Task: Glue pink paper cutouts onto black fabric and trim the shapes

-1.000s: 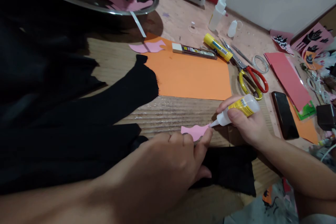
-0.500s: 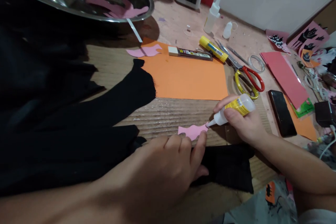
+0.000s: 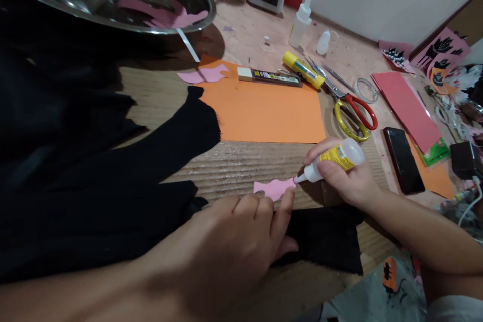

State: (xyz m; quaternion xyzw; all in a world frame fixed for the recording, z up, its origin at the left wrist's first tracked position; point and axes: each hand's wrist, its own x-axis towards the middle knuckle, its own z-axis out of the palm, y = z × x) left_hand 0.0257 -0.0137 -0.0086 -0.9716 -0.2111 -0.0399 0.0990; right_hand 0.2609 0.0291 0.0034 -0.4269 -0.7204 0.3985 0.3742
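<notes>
Under the index fingertip of my left hand [image 3: 241,231] lies a small wavy-edged pink paper cutout [image 3: 273,188], held flat against the wooden board. The other fingers of that hand are bent, and its thumb stands apart over black cloth [image 3: 320,236]. My right hand [image 3: 345,178] is closed around a clear glue bottle [image 3: 339,156] with a yellow label. The bottle is tilted, its white nozzle touching the cutout's right end. Whether glue is flowing cannot be made out.
Behind the hands lie orange paper [image 3: 267,115], a lead case [image 3: 269,77], a glue stick [image 3: 303,69] and scissors [image 3: 350,110]. A metal bowl [image 3: 75,7] holds pink cutouts at upper left. To the right is a phone [image 3: 403,160]. Black cloth [image 3: 113,161] covers the left.
The whole view has shifted slightly, so things appear a little further left. Both hands keep their places at the pink cutout, with the nozzle still at its right end.
</notes>
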